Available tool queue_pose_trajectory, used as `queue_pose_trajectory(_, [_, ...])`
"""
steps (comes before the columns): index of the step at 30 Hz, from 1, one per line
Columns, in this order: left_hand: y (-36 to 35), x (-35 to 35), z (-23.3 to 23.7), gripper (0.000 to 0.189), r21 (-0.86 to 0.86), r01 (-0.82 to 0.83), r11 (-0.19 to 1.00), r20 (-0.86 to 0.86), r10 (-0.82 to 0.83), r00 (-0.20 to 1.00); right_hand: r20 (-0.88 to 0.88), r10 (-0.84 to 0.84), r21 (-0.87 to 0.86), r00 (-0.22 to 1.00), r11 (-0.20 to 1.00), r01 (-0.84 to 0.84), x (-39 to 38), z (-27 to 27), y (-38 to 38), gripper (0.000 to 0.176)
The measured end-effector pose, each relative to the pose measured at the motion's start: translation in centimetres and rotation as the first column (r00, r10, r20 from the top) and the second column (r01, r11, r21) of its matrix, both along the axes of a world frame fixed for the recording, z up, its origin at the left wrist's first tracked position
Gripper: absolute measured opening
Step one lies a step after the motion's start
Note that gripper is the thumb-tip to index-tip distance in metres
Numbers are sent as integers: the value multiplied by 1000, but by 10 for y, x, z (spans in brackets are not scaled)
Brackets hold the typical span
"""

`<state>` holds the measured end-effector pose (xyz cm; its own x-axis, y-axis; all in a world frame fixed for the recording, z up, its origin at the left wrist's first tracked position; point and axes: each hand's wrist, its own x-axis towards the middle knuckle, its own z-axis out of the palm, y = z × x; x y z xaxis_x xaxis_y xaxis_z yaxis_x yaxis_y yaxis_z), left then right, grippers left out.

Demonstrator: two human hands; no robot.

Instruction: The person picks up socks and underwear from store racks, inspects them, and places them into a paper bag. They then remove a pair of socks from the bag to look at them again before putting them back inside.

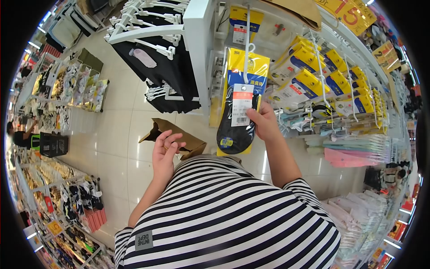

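My right hand (265,122) grips the edge of a pack of black socks (237,134), thumb in front. The pack has a yellow and blue header and hangs upright at a white display hook (246,67). A white and orange price tag (242,107) lies over its front, just by my thumb. My left hand (165,154) is raised with loosely curled fingers apart, holding nothing. In this view it overlaps an open brown cardboard box (190,139) lower down. Behind the held pack, another sock pack (246,22) hangs on the rack.
Several yellow and blue sock packs (304,83) hang on hooks to the right. Black garments (156,62) on white hangers are at the upper left, beside a white rack post (197,54). Across the tiled floor (118,143), a black basket (53,144) stands near another person.
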<state>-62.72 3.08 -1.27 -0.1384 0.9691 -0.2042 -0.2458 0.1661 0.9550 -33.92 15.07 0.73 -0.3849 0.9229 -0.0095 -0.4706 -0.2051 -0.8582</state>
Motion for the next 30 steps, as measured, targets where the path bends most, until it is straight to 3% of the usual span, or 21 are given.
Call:
queue_pose_trajectory(6, [5, 6, 1, 35, 4, 38, 999, -19, -38, 999, 71, -54, 21, 996, 998, 53, -2, 10, -2, 23])
queue_pose_trajectory(8, [5, 7, 2, 35, 1, 43, 999, -26, -43, 999, 263, -93, 117, 960, 991, 64, -3, 15, 0, 23])
queue_pose_trajectory(10, [5, 8, 0, 35, 5, 44, 999, -10, -44, 999, 517, -192, 263, 835, 963, 58, -5, 19, 3, 23])
queue_pose_trajectory(11, [5, 8, 0, 35, 9, 43, 999, -3, -43, 999, 544, -282, 354, 791, 931, 88, -9, 16, 5, 24])
queue_pose_trajectory(14, [5, 10, 4, 35, 1, 41, 999, -23, -41, 999, 589, -414, 464, 694, 876, 129, -12, 17, 10, 24])
queue_pose_trajectory(20, [2, 7, 3, 34, 17, 14, 1000, -7, -14, 1000, 607, -482, 460, 632, 861, 215, -12, 1, 19, 24])
queue_pose_trajectory(23, [2, 4, 2, 34, 15, 5, 1000, -4, -5, 1000, 555, -513, 444, 655, 848, 288, -12, -7, 21, 25])
queue_pose_trajectory(26, [1, 4, 3, 33, 9, -5, 1000, -16, 6, 1000, 395, -513, 442, 762, 833, 332, -16, -2, 20, 25])
queue_pose_trajectory(29, [1, 5, 1, 33, 18, -3, 1000, -13, 4, 1000, 667, -461, 472, 586, 869, 147, -12, 21, 23, 26])
queue_pose_trajectory(30, [1, 5, 1, 33, 14, -1, 1000, -14, 1, 1000, 652, -475, 481, 591, 862, 163, -12, 18, 27, 26])
